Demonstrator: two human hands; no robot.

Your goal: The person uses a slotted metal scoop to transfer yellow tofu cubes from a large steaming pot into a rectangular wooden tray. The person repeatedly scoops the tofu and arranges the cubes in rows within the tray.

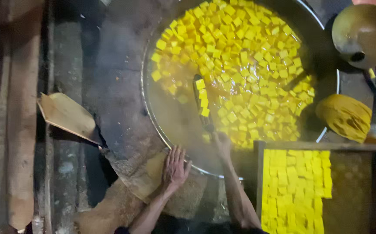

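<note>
A big round metal pan holds yellowish liquid and many floating yellow cubes. My right hand is shut on the handle of a flat ladle that reaches into the pan and carries a few yellow cubes on its blade. My left hand lies flat with fingers spread on the pan's near rim and the rough surface beside it. Steam blurs the near side of the pan.
A wooden tray at the lower right holds rows of yellow cubes. A yellow woven scoop and a round metal bowl sit at the pan's right. A flat wooden board lies left, beside wooden planks.
</note>
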